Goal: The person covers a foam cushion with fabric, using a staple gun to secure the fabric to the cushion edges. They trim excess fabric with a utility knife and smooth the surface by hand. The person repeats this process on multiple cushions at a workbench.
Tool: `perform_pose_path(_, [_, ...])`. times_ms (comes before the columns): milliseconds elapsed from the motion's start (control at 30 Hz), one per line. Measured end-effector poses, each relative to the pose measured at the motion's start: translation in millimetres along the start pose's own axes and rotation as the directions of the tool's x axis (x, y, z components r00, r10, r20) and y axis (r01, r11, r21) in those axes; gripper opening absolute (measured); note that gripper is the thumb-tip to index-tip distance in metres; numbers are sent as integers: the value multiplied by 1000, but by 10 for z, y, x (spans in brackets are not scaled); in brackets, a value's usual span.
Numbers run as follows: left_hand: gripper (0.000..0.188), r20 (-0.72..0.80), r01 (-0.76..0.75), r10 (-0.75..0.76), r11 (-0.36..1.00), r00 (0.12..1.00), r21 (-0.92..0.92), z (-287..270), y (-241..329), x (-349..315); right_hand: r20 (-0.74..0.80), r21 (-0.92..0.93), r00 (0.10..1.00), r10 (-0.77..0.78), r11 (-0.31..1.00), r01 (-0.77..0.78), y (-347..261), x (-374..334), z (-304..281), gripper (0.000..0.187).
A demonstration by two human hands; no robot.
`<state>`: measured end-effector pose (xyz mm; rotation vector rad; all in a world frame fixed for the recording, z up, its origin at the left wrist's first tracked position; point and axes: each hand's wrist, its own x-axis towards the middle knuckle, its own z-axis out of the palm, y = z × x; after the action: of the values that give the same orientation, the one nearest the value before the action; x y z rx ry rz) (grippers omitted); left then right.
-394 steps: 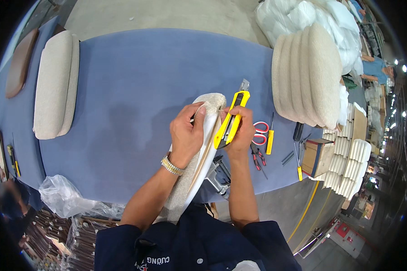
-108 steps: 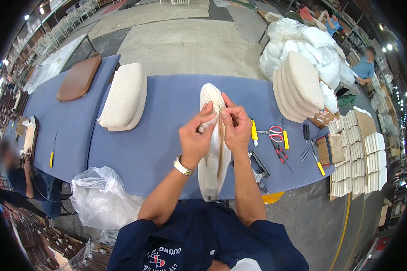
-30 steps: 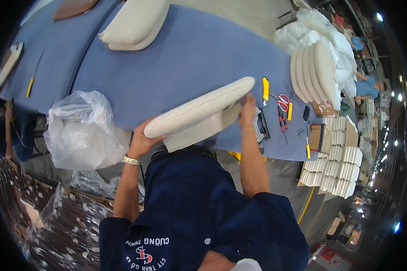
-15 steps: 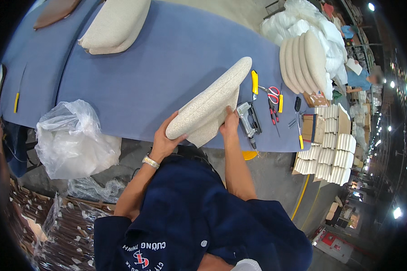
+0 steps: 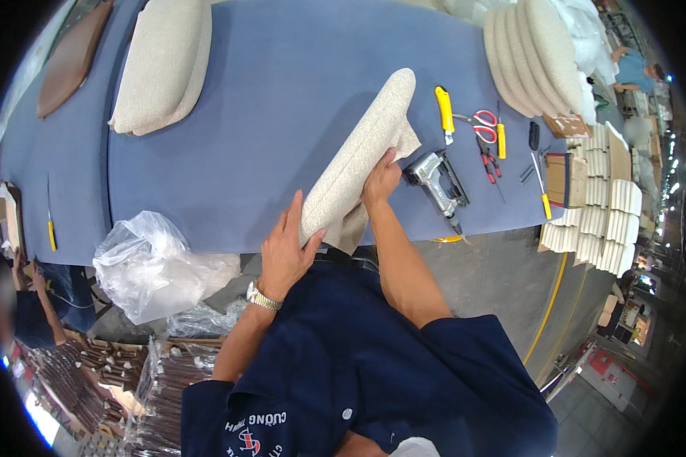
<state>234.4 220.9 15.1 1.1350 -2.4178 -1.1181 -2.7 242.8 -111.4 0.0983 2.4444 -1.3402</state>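
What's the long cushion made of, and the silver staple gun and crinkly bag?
The cushion looks covered in matte, woven beige fabric: it's speckled, with a soft loose flap; its inside is hidden. The staple gun seems mostly metal, because its silver body glints; its black parts could be metal or plastic. The bag looks like shiny plastic, since it's wrinkled and partly see-through.

A beige fabric cushion (image 5: 354,152) is being held edge-up, slanting rightward away from the near side of the blue tabletop (image 5: 282,84), while loose cloth (image 5: 351,231) is spilling along its right side.
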Motion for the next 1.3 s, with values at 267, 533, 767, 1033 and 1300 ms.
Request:
perform_pose_path(267, [85, 126, 29, -40, 995, 991, 90, -40, 192, 393, 19, -35, 999, -48, 998, 48, -55, -166, -26, 70])
perform_pose_path(533, [87, 256, -41, 4, 989, 967, 142, 233, 906, 1776, 113, 8, 994, -2, 1000, 1, 98, 76, -67, 57])
perform_pose_path(767, [87, 233, -37, 12, 994, 972, 103, 202, 929, 1782, 450, 479, 852, 269, 732, -484, -637, 1002, -348, 55])
perform_pose_path(1033, [87, 309, -3, -15, 998, 951, 57, 248, 901, 1887, -42, -107, 993, 108, 988, -112, -591, 1031, 53, 67])
perform_pose_path(1300, [79, 319, -15, 41, 997, 947, -82, 737, 904, 2840, 50, -129, 998, 44, 991, -37, -425, 1057, 84, 60])
